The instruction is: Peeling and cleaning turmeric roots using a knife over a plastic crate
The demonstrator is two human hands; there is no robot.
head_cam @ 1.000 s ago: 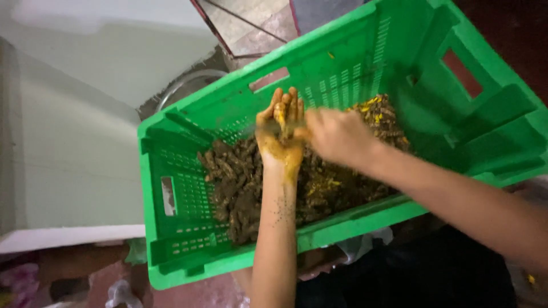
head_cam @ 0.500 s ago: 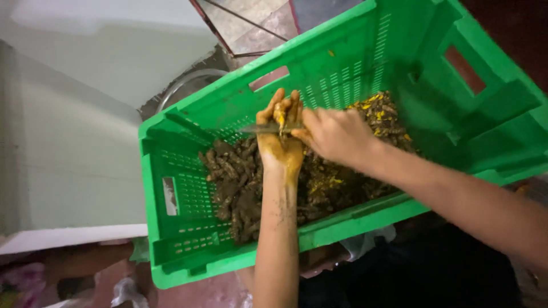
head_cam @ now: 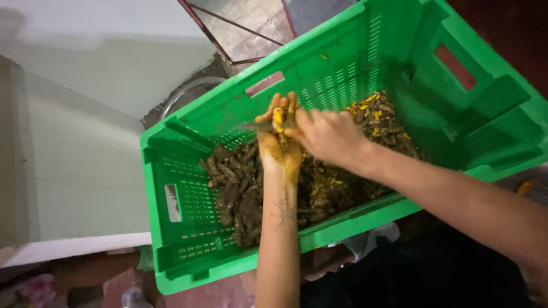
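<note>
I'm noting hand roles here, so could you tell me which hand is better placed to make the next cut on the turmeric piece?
Probably the right hand: it holds the knife against the turmeric piece, which the left hand grips.

One green crate (head_cam: 188,239) is seen. Two hands are counted over it: one left hand (head_cam: 278,149) and one right hand (head_cam: 328,137). One knife (head_cam: 251,126) is held there. Inside the crate, one heap of turmeric roots (head_cam: 240,188), too many to be counted, is piled.

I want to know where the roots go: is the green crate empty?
No, the green crate holds a pile of brown turmeric roots under the hands.
</note>
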